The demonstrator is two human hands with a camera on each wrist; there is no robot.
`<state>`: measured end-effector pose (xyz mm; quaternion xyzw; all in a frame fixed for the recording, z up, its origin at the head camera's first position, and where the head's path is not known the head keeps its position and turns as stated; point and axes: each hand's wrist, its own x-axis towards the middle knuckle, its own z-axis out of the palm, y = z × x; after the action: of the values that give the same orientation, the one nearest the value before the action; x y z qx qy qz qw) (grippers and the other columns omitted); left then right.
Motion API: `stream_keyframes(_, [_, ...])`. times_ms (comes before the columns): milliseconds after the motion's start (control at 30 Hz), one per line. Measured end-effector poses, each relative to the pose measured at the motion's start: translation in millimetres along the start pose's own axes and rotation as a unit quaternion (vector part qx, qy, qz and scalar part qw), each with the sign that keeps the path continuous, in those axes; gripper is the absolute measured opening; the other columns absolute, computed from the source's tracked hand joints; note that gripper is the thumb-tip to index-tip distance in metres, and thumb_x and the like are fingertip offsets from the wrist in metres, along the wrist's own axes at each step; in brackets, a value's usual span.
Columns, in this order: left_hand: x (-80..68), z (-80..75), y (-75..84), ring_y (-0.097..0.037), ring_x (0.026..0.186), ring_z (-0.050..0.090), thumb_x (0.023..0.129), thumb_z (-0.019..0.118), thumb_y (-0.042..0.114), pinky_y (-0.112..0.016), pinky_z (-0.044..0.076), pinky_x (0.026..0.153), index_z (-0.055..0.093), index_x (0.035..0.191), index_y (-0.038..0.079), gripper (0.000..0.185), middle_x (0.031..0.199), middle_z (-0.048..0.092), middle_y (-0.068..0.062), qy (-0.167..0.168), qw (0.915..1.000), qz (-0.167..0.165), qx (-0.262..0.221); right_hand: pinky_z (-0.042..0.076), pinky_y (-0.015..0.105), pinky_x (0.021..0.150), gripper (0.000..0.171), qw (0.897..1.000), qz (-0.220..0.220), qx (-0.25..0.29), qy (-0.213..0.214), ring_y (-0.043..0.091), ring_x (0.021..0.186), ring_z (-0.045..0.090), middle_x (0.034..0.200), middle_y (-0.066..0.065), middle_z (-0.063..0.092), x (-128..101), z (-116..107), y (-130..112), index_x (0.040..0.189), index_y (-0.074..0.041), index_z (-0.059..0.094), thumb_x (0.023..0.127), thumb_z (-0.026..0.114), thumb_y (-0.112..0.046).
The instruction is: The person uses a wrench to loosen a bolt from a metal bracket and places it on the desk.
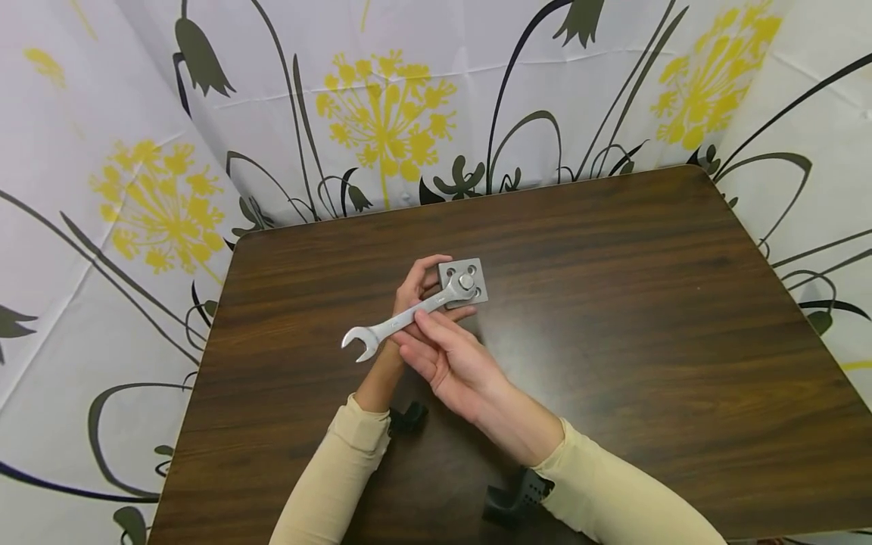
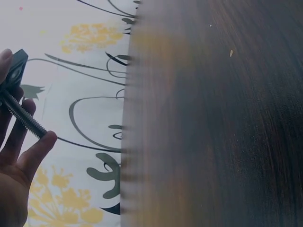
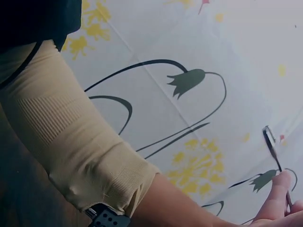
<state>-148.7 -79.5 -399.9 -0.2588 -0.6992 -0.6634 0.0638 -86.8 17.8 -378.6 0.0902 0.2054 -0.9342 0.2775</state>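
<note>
Cream sleeves [image 1: 341, 484] enter from the bottom of the frame over a dark wooden table [image 1: 613, 318]. At centre, the right hand [image 1: 450, 363] pinches the shaft of a silver wrench [image 1: 402, 319], its ring end seated on a bolt [image 1: 466, 281] through a square metal plate [image 1: 465, 281]. The left hand [image 1: 417, 286] curls round the plate from behind, fingers against the bolt's threaded shank. Floral curtain [image 1: 381, 113] fills the upper frame.

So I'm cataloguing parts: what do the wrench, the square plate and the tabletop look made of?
Wrench: bright silvery metal, likely polished or chrome-plated steel, judging by its sheen. Square plate: duller grey metal with a matte face and drilled holes. Table: dark brown woodgrain with soft glare, possibly laminate rather than solid wood.
</note>
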Motion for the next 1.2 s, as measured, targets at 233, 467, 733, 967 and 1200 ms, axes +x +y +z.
stream_keyframes(233, [3.3,0.2,-3.0,-0.012,0.089,0.066,0.064,0.079,-0.024,-0.021,0.052,0.073,0.044,0.127,-0.013,0.073,0.106,0.066,-0.032,0.004,0.9999,0.001,0.011,0.056,0.023,0.074,0.019,0.999,-0.003,-0.016,0.028,0.012,0.082,0.072,0.094,0.007,0.073,4,0,0,0.109,-0.004,0.061,0.105,0.048,-0.016])
stream_keyframes(467, [2.4,-2.7,-12.9,-0.023,0.093,0.069,0.067,0.082,-0.017,-0.038,0.056,0.079,0.047,0.129,-0.008,0.071,0.107,0.068,-0.025,0.012,0.9998,-0.009,0.017,0.057,0.029,0.079,0.020,0.996,0.007,-0.071,0.060,0.015,0.088,0.070,0.098,0.007,0.071,3,-16,5,0.114,-0.004,0.058,0.103,0.052,-0.020])
stream_keyframes(733, [1.4,-5.9,-15.5,-0.030,0.095,0.069,0.068,0.082,-0.015,-0.049,0.054,0.082,0.046,0.130,-0.008,0.072,0.109,0.068,-0.023,0.010,0.9997,-0.022,0.006,0.056,0.036,0.084,0.032,0.985,0.004,-0.164,0.051,0.018,0.091,0.068,0.098,0.007,0.069,-3,-35,2,0.124,0.002,0.054,0.102,0.055,-0.021])
stream_keyframes(967, [1.3,-9.7,-17.7,-0.026,0.094,0.069,0.066,0.082,-0.017,-0.047,0.055,0.082,0.046,0.129,-0.009,0.073,0.109,0.067,-0.026,0.011,0.9997,-0.022,-0.001,0.055,0.043,0.087,0.034,0.971,0.016,-0.236,0.032,0.020,0.091,0.067,0.102,0.009,0.068,-15,-47,-15,0.124,0.007,0.054,0.098,0.060,-0.015])
stream_keyframes(1200, [1.6,-12.3,-18.8,-0.021,0.097,0.067,0.066,0.079,-0.020,-0.052,0.053,0.084,0.047,0.127,-0.011,0.069,0.107,0.067,-0.027,0.017,0.9996,-0.003,0.022,0.056,0.036,0.079,0.033,0.938,0.020,-0.345,0.025,0.016,0.089,0.065,0.103,0.006,0.069,-25,-62,-36,0.122,0.007,0.057,0.096,0.061,-0.012])
